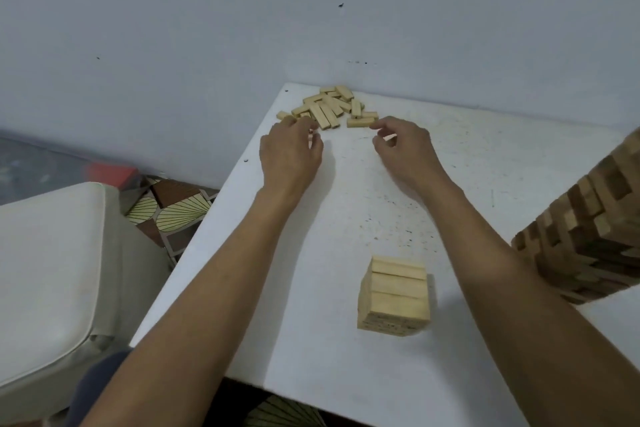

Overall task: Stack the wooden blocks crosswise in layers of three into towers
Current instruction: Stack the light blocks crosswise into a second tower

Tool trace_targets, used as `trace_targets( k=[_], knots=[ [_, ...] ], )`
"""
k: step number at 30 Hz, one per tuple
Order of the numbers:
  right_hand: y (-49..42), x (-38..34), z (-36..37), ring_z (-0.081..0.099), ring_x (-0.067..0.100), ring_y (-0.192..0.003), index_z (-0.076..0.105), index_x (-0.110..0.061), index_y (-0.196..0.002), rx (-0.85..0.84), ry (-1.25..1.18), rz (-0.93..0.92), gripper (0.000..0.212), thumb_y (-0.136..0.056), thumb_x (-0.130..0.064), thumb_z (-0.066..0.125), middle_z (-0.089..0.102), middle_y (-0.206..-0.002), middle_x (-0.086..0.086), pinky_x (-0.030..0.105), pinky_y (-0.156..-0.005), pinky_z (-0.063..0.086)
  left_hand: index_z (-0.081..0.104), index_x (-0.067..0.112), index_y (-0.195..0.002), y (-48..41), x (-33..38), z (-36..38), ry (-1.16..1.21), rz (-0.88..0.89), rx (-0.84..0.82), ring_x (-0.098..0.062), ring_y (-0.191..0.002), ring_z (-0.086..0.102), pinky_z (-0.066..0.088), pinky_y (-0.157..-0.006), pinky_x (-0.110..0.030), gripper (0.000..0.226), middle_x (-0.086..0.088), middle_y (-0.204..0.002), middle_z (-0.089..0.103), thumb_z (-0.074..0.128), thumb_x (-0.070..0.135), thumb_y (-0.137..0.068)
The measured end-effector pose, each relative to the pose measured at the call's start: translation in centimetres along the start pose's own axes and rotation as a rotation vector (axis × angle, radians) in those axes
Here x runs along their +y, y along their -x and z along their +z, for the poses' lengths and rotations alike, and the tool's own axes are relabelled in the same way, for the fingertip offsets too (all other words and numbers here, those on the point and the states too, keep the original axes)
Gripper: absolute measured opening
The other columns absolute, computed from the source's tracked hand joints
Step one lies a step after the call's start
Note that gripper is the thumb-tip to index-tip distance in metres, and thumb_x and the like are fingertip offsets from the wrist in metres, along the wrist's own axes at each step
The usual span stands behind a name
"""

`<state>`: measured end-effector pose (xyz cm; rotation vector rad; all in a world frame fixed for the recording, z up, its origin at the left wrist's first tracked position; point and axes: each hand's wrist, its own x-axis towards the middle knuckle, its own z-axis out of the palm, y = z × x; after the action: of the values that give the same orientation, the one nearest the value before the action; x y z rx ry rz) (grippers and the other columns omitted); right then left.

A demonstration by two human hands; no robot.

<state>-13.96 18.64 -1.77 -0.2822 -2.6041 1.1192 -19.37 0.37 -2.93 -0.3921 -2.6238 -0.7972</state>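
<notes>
A pile of several loose wooden blocks [329,106] lies at the far corner of the white table [311,288]. My left hand [289,156] reaches the pile's left edge, its curled fingers over a block [286,117]; a grip is not clear. My right hand [403,149] is just right of the pile, fingers loosely curled, its index tip at the end of a single block [360,121]. A short, light-coloured tower [394,291] of crosswise layers stands near me, between my forearms. A tall tower [588,229] leans into view at the right edge.
The wall runs right behind the pile. A cream cushioned seat [52,270] stands to the left of the table, above a patterned floor [173,208]. The table's left edge runs diagonally close to my left forearm.
</notes>
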Motion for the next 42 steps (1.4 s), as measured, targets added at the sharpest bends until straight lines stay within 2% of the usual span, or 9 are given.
trace_targets(
  k=[5,10,20,25,30,33,35,38,42],
  knots=[
    [-4.6,1.1,2.5,0.042,0.031,-0.124,0.049,-0.024,-0.144,-0.095,0.375,-0.148,0.044,-0.1,-0.022,0.051,0.046,-0.138,0.013,0.037,-0.097,0.042,0.069,0.012,-0.102,-3.0,-1.0,2.6,-0.233,0.033,0.001,-0.032,-0.093,0.057,0.024,-0.077,-0.035,0.026,-0.009,-0.097,0.063,0.048,0.026,-0.096],
    [-7.2,1.6,3.9,0.037,0.037,-0.122,0.05,-0.026,-0.144,-0.118,0.517,-0.236,0.041,-0.103,-0.026,0.045,0.044,-0.14,0.014,0.048,-0.099,0.043,0.065,0.009,-0.086,-3.8,-1.7,4.0,-0.289,0.074,0.062,-0.03,-0.079,0.055,0.023,-0.074,-0.036,0.015,-0.008,-0.085,0.06,0.053,0.018,-0.089],
    [-6.9,2.0,4.0,0.044,0.033,-0.099,0.07,-0.01,-0.118,-0.014,0.571,-0.354,0.028,-0.103,-0.02,0.048,0.062,-0.115,0.009,0.043,-0.084,0.045,0.066,0.015,-0.09,-4.5,-2.2,4.4,-0.208,0.058,0.059,-0.026,-0.085,0.055,0.023,-0.079,-0.033,0.02,-0.004,-0.088,0.06,0.048,0.024,-0.092],
    [-5.3,2.4,3.6,0.046,0.033,-0.1,0.07,-0.008,-0.114,0.052,0.502,-0.38,0.023,-0.097,-0.017,0.057,0.062,-0.115,0.009,0.042,-0.081,0.045,0.067,0.015,-0.109,-3.9,-2.3,3.7,-0.149,0.046,0.042,-0.029,-0.096,0.057,0.029,-0.09,-0.037,0.022,-0.007,-0.1,0.065,0.052,0.013,-0.092],
    [-1.9,1.7,2.1,0.053,0.025,-0.105,0.07,-0.017,-0.116,-0.006,0.302,-0.348,0.025,-0.097,-0.028,0.06,0.062,-0.117,0.003,0.038,-0.082,0.05,0.07,0.019,-0.108,-2.0,-1.6,2.7,-0.008,0.066,0.131,-0.024,-0.098,0.061,0.032,-0.09,-0.034,0.022,-0.002,-0.107,0.067,0.058,0.015,-0.09],
    [0.7,1.8,1.4,0.057,0.021,-0.101,0.071,-0.022,-0.114,-0.051,0.279,-0.304,0.023,-0.095,-0.031,0.062,0.063,-0.115,-0.003,0.039,-0.08,0.052,0.071,0.019,-0.101,-0.5,-1.1,2.0,0.197,0.124,0.023,-0.015,-0.091,0.062,0.047,-0.085,-0.031,0.016,0.004,-0.104,0.069,0.059,0.017,-0.091],
    [2.2,2.0,0.8,0.059,0.02,-0.1,0.073,-0.021,-0.112,-0.095,0.236,-0.278,0.021,-0.094,-0.028,0.064,0.064,-0.114,-0.004,0.037,-0.083,0.052,0.071,0.018,-0.098,0.7,-0.9,1.7,0.266,0.122,-0.065,-0.01,-0.089,0.061,0.046,-0.08,-0.021,0.014,0.005,-0.102,0.07,0.06,0.015,-0.091],
    [4.5,2.3,-0.2,0.063,0.015,-0.098,0.075,-0.021,-0.11,-0.178,0.157,-0.261,0.019,-0.092,-0.024,0.068,0.067,-0.11,-0.007,0.035,-0.089,0.053,0.073,0.021,-0.095,2.7,-0.2,1.3,0.322,0.057,-0.169,-0.008,-0.087,0.06,0.047,-0.079,-0.023,0.015,0.005,-0.095,0.068,0.061,0.014,-0.089],
    [7.0,1.8,-1.6,0.062,-0.007,-0.089,0.076,-0.018,-0.107,-0.276,0.076,-0.212,0.019,-0.089,-0.016,0.071,0.068,-0.111,-0.009,0.008,-0.085,0.049,0.072,0.024,-0.088,4.5,0.9,0.4,0.394,0.029,-0.228,-0.005,-0.081,0.056,0.039,-0.07,-0.015,0.015,0.009,-0.085,0.063,0.062,0.013,-0.086]
  ],
)
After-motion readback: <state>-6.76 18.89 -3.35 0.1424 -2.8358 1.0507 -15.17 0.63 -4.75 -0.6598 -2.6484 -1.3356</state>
